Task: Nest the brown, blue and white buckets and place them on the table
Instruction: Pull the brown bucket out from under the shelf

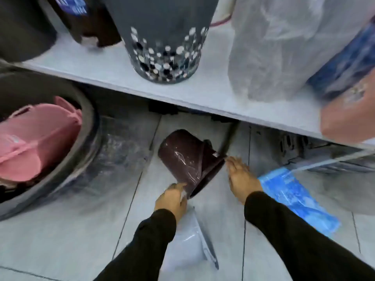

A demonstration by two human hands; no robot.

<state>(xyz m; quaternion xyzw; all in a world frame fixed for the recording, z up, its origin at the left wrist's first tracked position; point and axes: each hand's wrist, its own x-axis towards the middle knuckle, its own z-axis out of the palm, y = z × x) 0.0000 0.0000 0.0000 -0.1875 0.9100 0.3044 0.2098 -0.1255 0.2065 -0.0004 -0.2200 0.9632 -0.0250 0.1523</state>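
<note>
A brown bucket [187, 159] wrapped in clear film lies on its side on the tiled floor, just under the table edge [182, 102], its mouth turned toward me. My left hand [172, 199] grips the lower rim of the brown bucket. My right hand [241, 177] is stretched out with fingers together, its fingertips touching the upper right rim. A blue bucket [296, 197] in film lies on the floor to the right, behind my right arm. A white bucket [188, 244] lies under my left forearm, partly hidden.
A large dark basin [89, 138] holding pink plastic ware [38, 138] stands on the floor at left. On the table stand a grey perforated basket [164, 37], dark buckets [85, 19], a film-wrapped white item [284, 47] and a blue and orange item [349, 88].
</note>
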